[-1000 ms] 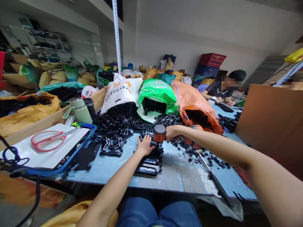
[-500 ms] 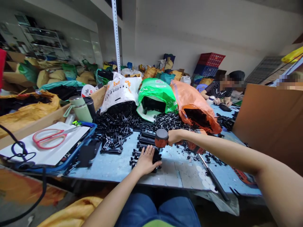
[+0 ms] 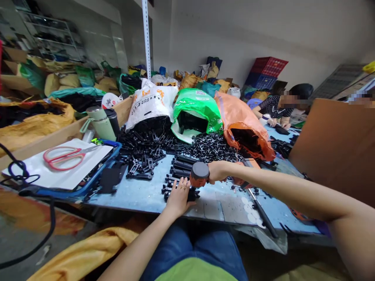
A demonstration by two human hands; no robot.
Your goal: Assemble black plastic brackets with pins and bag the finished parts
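Note:
My right hand (image 3: 218, 171) grips an orange-and-black cordless drill (image 3: 199, 175), held with its nose pointing down over a row of black plastic parts (image 3: 181, 168). My left hand (image 3: 178, 198) lies over the near end of that row, fingers stretched out and pressing on the parts. The drill's tip is hidden behind its body and beside my left fingers. Just beyond the row is a heap of black-headed screws (image 3: 209, 147). To its left spreads a pile of loose black link-shaped pieces (image 3: 143, 156).
White (image 3: 152, 103), green (image 3: 199, 107) and orange (image 3: 246, 125) sacks lie open toward me. Red scissors (image 3: 63, 158) rest on white paper over a blue tray (image 3: 84, 191). A dark-handled rod (image 3: 265, 218) lies at the right. A co-worker (image 3: 275, 109) sits beyond a cardboard panel (image 3: 334, 144).
The drill and my right hand stay over the row, nearly in the same place. My left hand has shifted slightly along the parts. The whole view has tilted a little.

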